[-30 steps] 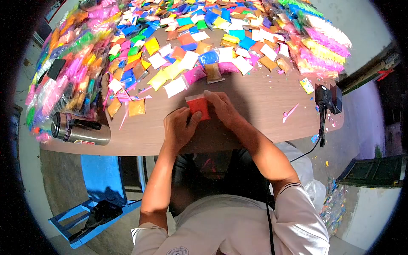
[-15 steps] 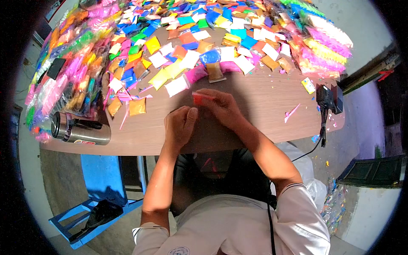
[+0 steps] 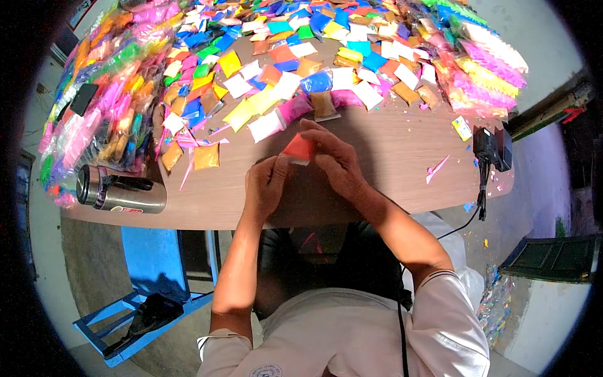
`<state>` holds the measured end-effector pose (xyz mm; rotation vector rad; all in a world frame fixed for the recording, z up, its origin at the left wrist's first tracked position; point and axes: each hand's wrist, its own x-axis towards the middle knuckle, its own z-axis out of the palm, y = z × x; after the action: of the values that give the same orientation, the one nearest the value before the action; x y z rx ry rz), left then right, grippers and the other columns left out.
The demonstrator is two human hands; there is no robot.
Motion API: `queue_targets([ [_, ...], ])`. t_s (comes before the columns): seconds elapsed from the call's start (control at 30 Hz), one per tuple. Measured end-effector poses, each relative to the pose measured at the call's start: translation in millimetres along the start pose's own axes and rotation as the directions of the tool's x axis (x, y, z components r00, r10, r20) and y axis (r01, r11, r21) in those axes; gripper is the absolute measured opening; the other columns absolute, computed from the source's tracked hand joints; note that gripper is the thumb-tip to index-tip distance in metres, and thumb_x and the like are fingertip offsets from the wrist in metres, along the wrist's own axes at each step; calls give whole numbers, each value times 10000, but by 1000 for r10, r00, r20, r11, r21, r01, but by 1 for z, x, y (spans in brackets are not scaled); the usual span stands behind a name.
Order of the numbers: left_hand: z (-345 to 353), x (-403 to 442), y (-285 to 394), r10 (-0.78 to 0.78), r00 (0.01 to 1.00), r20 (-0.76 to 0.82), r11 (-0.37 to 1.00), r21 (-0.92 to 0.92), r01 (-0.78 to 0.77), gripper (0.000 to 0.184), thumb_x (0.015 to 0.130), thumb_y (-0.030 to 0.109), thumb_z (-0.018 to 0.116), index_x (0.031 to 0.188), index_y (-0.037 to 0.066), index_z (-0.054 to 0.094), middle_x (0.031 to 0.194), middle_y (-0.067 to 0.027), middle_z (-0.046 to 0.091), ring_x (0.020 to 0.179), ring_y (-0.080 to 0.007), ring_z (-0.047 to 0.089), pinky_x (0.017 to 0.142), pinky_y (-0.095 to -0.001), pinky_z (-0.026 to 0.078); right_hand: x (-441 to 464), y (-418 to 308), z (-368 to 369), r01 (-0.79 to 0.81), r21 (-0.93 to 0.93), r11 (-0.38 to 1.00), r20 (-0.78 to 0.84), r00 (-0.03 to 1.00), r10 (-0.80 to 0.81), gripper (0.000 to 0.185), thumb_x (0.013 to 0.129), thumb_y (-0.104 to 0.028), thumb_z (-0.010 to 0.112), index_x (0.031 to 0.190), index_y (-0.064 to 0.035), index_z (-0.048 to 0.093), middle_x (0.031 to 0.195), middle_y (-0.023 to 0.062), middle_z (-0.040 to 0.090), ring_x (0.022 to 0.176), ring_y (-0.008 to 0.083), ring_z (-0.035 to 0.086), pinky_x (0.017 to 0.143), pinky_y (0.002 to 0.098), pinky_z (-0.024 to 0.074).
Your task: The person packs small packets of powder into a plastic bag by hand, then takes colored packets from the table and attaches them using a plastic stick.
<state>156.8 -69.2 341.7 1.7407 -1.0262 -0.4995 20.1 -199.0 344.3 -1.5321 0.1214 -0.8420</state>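
A small red packet (image 3: pixel 299 148) with a clear edge is between my hands, above the near part of the table. My left hand (image 3: pixel 266 182) is closed, thumb and fingers pinching the packet's lower left corner. On the packet's right side, the curled fingers and thumb of my right hand (image 3: pixel 336 158) grip it. Just beyond lie a brown packet (image 3: pixel 323 105), a blue packet (image 3: pixel 316 81) and a pink packet (image 3: pixel 294 108), all on the table.
Many coloured packets cover the far side of the table (image 3: pixel 389 169). Large bags of packets (image 3: pixel 81 132) are heaped at left, more bags (image 3: pixel 483 69) at right. A steel flask (image 3: pixel 129 191) lies at left; a black device with cables (image 3: pixel 490 151) sits at the right edge.
The red packet has turned and now shows more of its face. My left hand has come to pinch its corner, and my right fingers have shifted along its right side.
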Motion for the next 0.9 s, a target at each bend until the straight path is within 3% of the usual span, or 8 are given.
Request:
queue_targets([
  [0.17,-1,1,-7,21,1000,23,1000,-4,-21,399,970,349,546,779,7,620,612,-73,542,598,-132,490,564,-315,414,1,1,-2,105,-160,981,103,991,-89,345,778,-5,469,1098,21,596,1309,185,547,1307,322,456,1093,423,335],
  [0.33,0,1,-4,-4,1000,13,979,-203,7,365,977,306,558,780,3,616,611,-16,479,612,-98,440,550,-299,388,3,1,1,356,-354,865,230,930,-288,252,804,-37,528,1039,-1,610,1293,199,556,1281,390,469,1071,459,363],
  [0.47,-2,1,3,9,999,39,995,-100,-5,359,979,294,555,783,-2,611,611,-20,480,605,-104,427,542,-301,380,1,-4,7,351,-396,848,225,933,-282,222,855,-67,550,1060,-7,608,1317,211,534,1279,411,461,1073,473,355],
  [0.53,-2,0,-1,6,999,48,997,-71,-3,355,975,290,558,789,-8,605,605,-40,486,597,-108,422,537,-304,378,1,-11,14,202,-422,884,-31,971,-237,234,903,-122,572,1101,-1,602,1333,226,510,1276,378,469,1010,451,426],
  [0.57,-3,1,-2,7,999,48,997,-72,-4,355,975,290,558,789,-8,605,605,-40,486,597,-108,422,537,-304,378,2,-7,15,203,-423,883,-31,971,-238,234,903,-122,572,1101,-1,602,1333,226,510,1276,378,469,1010,451,426],
  [0.67,-3,1,-3,29,999,36,1000,0,-29,345,966,289,569,800,-11,606,598,-69,479,584,-120,422,531,-315,379,6,8,8,-60,-168,984,-388,922,-10,314,907,-178,619,1158,8,588,1225,208,587,1145,278,573,883,372,504],
  [0.73,-1,1,-2,21,1000,22,1000,11,-21,346,960,295,574,797,-8,614,598,-86,469,583,-129,420,533,-324,387,9,6,-4,-397,-109,911,-253,898,361,360,879,-216,675,1141,19,603,1050,144,663,954,167,622,770,302,522],
  [0.9,0,-1,3,60,998,26,995,81,-62,304,944,268,582,811,2,642,641,-140,562,595,-207,553,573,-354,441,13,0,-6,-337,-172,926,-67,941,330,319,859,-224,697,1049,25,640,893,86,686,821,126,618,753,292,515],
])
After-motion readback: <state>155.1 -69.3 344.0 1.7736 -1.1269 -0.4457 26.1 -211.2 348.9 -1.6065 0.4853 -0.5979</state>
